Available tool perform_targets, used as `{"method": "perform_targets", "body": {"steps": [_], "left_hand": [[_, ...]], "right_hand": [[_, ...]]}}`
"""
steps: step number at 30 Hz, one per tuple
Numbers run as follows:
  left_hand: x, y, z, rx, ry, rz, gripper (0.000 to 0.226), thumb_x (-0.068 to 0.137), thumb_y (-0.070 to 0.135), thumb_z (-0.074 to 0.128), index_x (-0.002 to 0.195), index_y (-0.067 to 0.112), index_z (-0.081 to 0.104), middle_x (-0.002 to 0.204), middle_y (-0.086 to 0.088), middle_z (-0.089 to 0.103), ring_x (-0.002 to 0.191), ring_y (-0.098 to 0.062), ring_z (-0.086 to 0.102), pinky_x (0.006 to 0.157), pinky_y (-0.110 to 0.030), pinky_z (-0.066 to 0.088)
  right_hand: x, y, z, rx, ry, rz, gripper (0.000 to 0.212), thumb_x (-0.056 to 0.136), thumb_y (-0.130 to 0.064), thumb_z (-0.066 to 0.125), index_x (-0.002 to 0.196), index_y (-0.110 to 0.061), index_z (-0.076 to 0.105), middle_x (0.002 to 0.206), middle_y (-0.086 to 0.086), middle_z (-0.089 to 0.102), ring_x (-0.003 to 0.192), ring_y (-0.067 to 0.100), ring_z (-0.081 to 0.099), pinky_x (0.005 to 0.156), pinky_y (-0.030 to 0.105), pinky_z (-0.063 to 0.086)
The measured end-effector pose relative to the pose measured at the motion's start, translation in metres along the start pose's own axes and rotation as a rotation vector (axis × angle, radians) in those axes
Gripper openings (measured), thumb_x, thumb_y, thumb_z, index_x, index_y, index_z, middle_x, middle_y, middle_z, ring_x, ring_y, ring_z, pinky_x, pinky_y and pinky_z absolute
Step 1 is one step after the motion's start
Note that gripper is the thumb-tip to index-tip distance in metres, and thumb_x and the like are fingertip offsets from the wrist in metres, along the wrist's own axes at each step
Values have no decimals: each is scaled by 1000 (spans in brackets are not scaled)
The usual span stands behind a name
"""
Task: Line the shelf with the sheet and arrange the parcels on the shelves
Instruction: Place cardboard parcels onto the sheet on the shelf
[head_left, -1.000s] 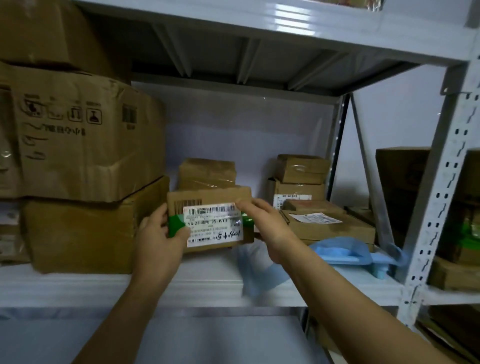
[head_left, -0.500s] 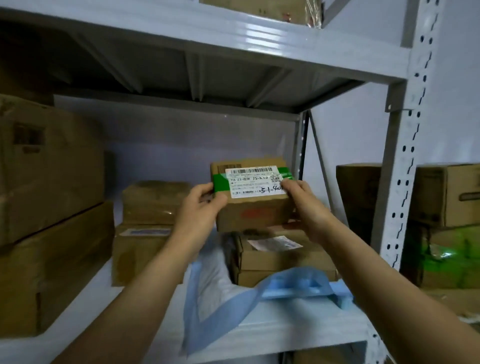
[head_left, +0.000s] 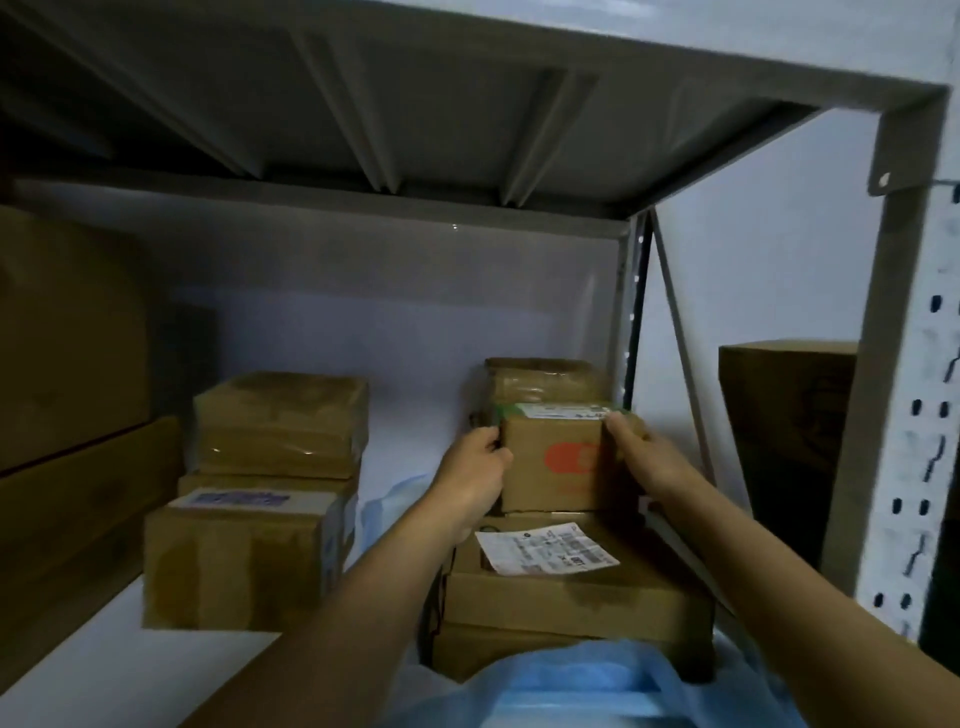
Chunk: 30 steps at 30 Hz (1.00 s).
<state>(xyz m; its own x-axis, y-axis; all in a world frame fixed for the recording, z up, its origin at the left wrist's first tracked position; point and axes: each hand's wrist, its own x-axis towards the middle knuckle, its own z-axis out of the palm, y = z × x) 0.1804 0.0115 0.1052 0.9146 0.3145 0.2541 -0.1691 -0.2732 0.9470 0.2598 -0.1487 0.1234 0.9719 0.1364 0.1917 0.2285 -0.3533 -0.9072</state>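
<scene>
Parcel (head_left: 558, 462) with green tape, gripped at its sides by left hand (head_left: 475, 470) and right hand (head_left: 641, 457), sat on the flat box (head_left: 571, 587), while the blue sheet (head_left: 597, 686) below it lay crumpled, not yet spread.

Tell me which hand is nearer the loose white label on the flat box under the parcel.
Left. The left hand grips the parcel just above the white label at its near-left corner; the right hand grips the parcel's far side, higher and further right.

A bare strip of shelf (head_left: 395, 467) runs back between the left stack of boxes (head_left: 260, 499) and the right stack (head_left: 566, 587). A crumpled blue sheet (head_left: 582, 686) crowds the front of that gap. Big cartons (head_left: 67, 415) wall off the left; a slanted brace (head_left: 680, 358) and an upright post (head_left: 904, 374) close the right.
</scene>
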Motion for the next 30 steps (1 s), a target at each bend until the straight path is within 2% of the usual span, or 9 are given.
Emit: {"method": "perform_targets", "body": {"steps": [3,7,11,15,18,21,23,27,30], "left_hand": [[-9,-4,-9,-1,-4,34,33,97,14,46,129,15,53,130,-1,59,121,-19,54,103,-34,44],[-34,-6,-48,46,331,206,37,92,12,57,129,11,53,130,-2,55,123,-17,51,103,-28,39],[-65,-23,-123,119,723,264,23,90,9,59,111,18,60,115,-4,60,106,-20,57,92,-31,46],[-73,-53,-195,317,879,-38,26,93,23,54,118,15,56,122,-6,55,114,-26,52,98,-42,43],[-70,-71,-226,473,679,-170,44,86,39,61,122,14,55,127,-11,54,113,-29,53,96,-41,45],[-69,-71,-237,583,299,-82,72,54,66,71,115,32,56,122,1,54,112,-20,53,96,-42,48],[-61,-70,-240,788,107,-83,91,46,68,73,126,34,45,131,3,42,123,-20,41,105,-44,40],[-41,-71,-241,1022,-87,-103,105,53,65,76,139,37,24,146,5,23,137,-23,21,114,-46,23],[-36,-65,-240,1167,-192,-123,110,57,71,70,146,37,13,156,5,10,143,-27,9,116,-50,17]], "right_hand": [[2,1,5,-5,144,-36,55,91,-53,48,123,-9,54,117,11,59,109,31,56,82,36,44],[-14,-26,25,-112,574,-368,40,87,-42,57,118,-16,53,118,9,54,104,25,54,87,47,51],[-39,-72,81,29,271,-590,18,88,-29,59,104,-21,57,108,7,59,98,25,59,90,48,50],[-48,-96,149,-122,-91,-581,52,91,-34,58,137,-14,44,131,8,53,116,22,54,101,41,45],[-39,-105,198,-288,-263,-578,84,84,-39,67,150,-17,20,153,9,27,136,27,36,110,41,36],[-16,-116,227,-457,-317,-577,103,75,-44,74,152,-23,9,159,6,6,144,30,16,115,45,26],[2,-123,238,-529,-335,-561,111,70,-52,75,152,-27,4,160,5,-3,146,33,8,116,52,21],[39,-131,247,-609,-384,-493,117,69,-58,73,152,-25,-1,160,8,-6,146,32,-6,117,57,8],[54,-131,247,-662,-497,-451,116,66,-59,73,152,-20,6,159,11,7,145,33,5,117,54,14]]}}
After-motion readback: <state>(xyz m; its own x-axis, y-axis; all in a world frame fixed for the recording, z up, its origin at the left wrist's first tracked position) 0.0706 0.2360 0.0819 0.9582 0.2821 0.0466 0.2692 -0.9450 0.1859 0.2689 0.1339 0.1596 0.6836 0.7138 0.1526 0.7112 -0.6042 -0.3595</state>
